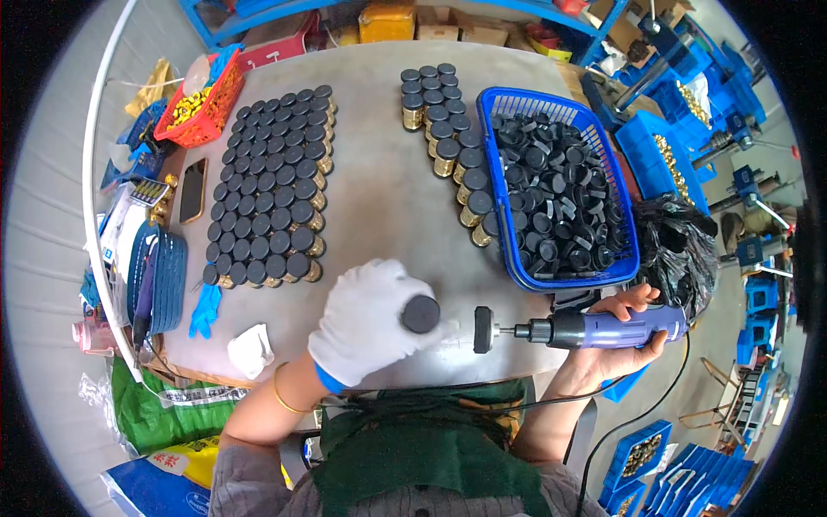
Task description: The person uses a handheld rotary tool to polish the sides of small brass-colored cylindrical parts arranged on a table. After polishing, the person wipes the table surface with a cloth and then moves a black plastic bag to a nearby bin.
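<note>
— White-gloved left hand [366,323] is gripping a small jar with a round black cap [421,314], cap facing right?

— Yes. I'm watching my bare right hand [622,332] wrapping the blue electric driver [594,328], its long axis lying level, black disc tip [483,329] pointing left, just beside the cap. Farther off, the blue plastic basket [517,108] is holding loose caps.

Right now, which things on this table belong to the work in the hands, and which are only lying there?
In use:
- left hand, gloved, holding a black-capped jar
- right hand holding the blue power tool
- blue basket of black caps
- rows of capped jars

Lying about:
- phone
- red basket
- blue glove
- crumpled white cloth
</note>
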### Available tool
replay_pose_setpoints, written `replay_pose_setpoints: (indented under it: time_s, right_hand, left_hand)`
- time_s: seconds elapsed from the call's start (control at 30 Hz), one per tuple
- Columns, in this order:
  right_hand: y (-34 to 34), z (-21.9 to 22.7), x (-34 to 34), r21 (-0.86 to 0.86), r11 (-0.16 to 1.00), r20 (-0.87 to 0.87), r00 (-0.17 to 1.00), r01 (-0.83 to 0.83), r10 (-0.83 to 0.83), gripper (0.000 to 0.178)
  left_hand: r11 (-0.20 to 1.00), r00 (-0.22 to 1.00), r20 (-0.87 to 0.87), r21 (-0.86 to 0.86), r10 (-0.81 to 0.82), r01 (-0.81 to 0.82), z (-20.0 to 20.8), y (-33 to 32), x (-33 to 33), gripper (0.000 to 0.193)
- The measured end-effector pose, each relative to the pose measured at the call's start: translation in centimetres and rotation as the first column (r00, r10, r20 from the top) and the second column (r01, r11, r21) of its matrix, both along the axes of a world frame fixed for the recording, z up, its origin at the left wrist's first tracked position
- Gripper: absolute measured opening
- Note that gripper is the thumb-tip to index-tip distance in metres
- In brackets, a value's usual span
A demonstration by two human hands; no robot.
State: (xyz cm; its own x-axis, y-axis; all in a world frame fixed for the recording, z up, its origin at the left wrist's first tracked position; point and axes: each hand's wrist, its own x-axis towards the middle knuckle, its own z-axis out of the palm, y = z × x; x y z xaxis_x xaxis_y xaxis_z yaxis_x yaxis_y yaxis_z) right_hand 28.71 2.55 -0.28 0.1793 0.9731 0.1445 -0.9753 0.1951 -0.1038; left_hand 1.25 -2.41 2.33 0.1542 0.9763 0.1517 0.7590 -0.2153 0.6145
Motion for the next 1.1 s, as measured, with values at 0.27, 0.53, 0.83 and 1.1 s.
replay_pose_setpoints:
  time_s: [0.27, 0.53, 0.83, 1.1]
  right_hand:
    - [0.3, -1.7, -1.1, -0.053, 0.998, -0.006, 1.000, -0.020, 0.020, 0.043]
    - [0.2, -1.5, -2.9, 0.051, 0.997, 0.106, 0.993, -0.062, 0.056, 0.040]
    - [1.3, -0.8, -3.7, -0.049, 0.998, 0.127, 0.991, 0.040, -0.033, 0.046]
    - [2.6, -0.4, -3.9, 0.016, 1.000, 0.128, 0.992, 0.004, -0.006, 0.049]
  left_hand:
    - [0.704, 0.752, 0.660, -0.535, 0.001, 0.468, -3.0, -1.7, -1.1, 0.050]
    - [0.871, 0.976, -0.085, -0.471, -0.201, 0.138, -1.7, -0.7, 1.4, 0.031]
    - [0.863, 0.973, -0.113, -0.491, -0.200, 0.120, -1.1, 1.9, 0.0, 0.043]
    - [0.998, 0.988, -0.146, 0.060, 0.045, -0.037, -0.5, 15.8, -11.4, 0.031]
